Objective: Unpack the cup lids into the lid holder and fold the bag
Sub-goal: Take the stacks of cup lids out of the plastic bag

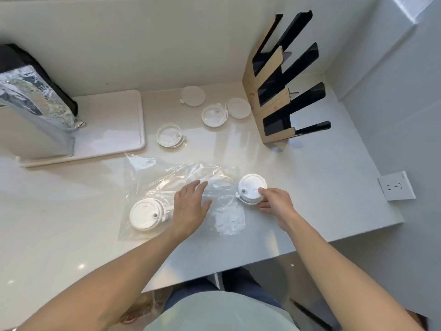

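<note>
Your right hand (pixel 274 203) pinches a white cup lid (pixel 251 188); your left hand (pixel 191 206) lies spread flat on the clear bag (pixel 167 173), another lid (pixel 146 213) just left of it.

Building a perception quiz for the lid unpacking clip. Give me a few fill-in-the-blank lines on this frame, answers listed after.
1. The right hand grips one white lid at the bag's ____ edge.
2. The left hand lies open and flat on the clear plastic ____.
3. The slots of the lid holder hold ____ lids so far.
4. Loose on the counter behind the bag lie ____ lids.

Answers: right; bag; no; four
</note>
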